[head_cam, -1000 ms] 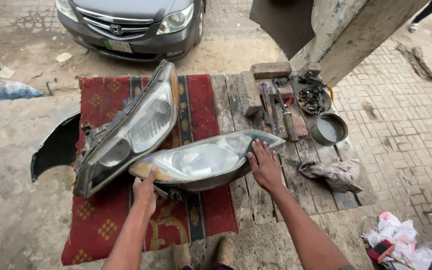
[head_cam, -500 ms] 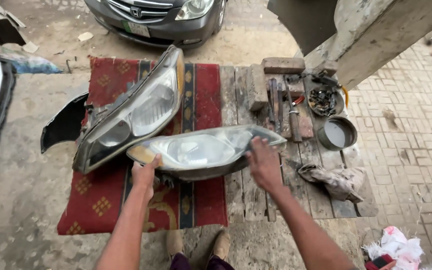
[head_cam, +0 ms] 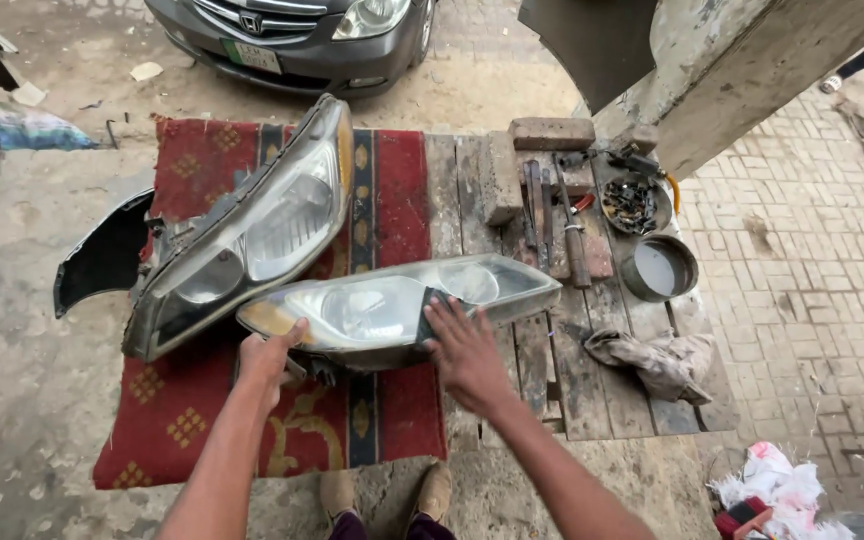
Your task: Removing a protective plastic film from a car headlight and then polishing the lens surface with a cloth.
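Slid leftward, right hand [head_cam: 467, 350] lies spread on headlight [head_cam: 392, 310]; left hand [head_cam: 267, 358] pinches its end.

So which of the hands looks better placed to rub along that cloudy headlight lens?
Probably the right hand: it lies flat on the lens of the nearer headlight, holding a dark pad. The left hand grips its yellowed end, steadying it.

Soft, even daylight fills the scene, shadows faint, a mild sheen on the near headlight lens [head_cam: 392, 305], everything sharp, with wide-angle bending at the edges.
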